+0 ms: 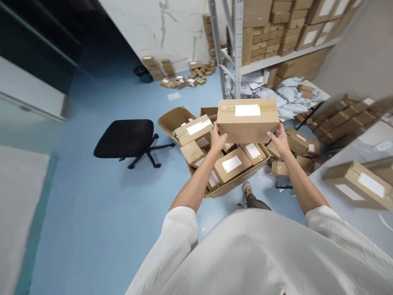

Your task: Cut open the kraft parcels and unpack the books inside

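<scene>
Between my two hands I hold a brown cardboard box [248,127] with a white label and clear tape on its top. My left hand [218,138] grips its left end, thumb on the near side. Closed on the right end is my right hand [280,139]. The far fingers of both hands are partly hidden by the box. Below it stands a large open carton [229,189] filled with several smaller labelled boxes, among them a taped box [235,167] near its front. A long labelled box [193,130] lies across the carton's left side.
A black office chair [125,138] stands to the left on the blue floor. A metal shelf [238,49] loaded with cartons rises at the back right, with grey parcel bags [290,96] below. On the right, a table [331,196] bears boxes. More small boxes [199,71] lie by the far wall.
</scene>
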`<state>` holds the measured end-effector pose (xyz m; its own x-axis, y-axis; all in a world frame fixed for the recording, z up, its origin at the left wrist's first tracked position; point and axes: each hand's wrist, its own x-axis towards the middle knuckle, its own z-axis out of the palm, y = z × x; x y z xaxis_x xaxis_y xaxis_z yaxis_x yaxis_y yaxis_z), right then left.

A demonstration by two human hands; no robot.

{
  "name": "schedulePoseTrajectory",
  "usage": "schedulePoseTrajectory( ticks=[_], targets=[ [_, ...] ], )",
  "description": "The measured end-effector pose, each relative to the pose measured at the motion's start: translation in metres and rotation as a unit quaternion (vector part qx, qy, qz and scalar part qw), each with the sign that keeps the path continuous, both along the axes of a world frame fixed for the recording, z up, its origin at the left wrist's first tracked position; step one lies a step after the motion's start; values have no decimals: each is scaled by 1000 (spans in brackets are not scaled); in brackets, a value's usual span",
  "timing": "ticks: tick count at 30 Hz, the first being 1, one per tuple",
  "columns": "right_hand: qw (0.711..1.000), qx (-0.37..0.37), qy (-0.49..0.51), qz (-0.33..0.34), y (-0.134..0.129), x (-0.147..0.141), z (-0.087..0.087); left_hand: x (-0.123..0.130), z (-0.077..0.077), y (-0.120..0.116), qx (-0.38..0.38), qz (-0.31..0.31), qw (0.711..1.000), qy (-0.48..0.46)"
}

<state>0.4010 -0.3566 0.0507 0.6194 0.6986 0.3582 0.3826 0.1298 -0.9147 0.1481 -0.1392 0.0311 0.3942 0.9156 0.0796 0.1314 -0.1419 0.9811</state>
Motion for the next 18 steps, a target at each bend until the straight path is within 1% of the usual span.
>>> schedulePoseTrajectory(
  ticks=[6, 10, 14, 18],
  targets=[
    [991, -26, 4, -130, -129, 5, 0, 67, 8, -73, -5, -119, 993, 5],
    [978, -37, 18, -205, -209, 6, -3, 114, 7, -127, 8, -197, 980, 0],
    [963, -41, 37, -263, -277, 14, -13, 156, -1, -182, 6, -254, 967, 12],
    [952, -55, 53, -296, -331, 32, -32, 190, -17, -236, -9, -286, 958, 31]
  ],
)
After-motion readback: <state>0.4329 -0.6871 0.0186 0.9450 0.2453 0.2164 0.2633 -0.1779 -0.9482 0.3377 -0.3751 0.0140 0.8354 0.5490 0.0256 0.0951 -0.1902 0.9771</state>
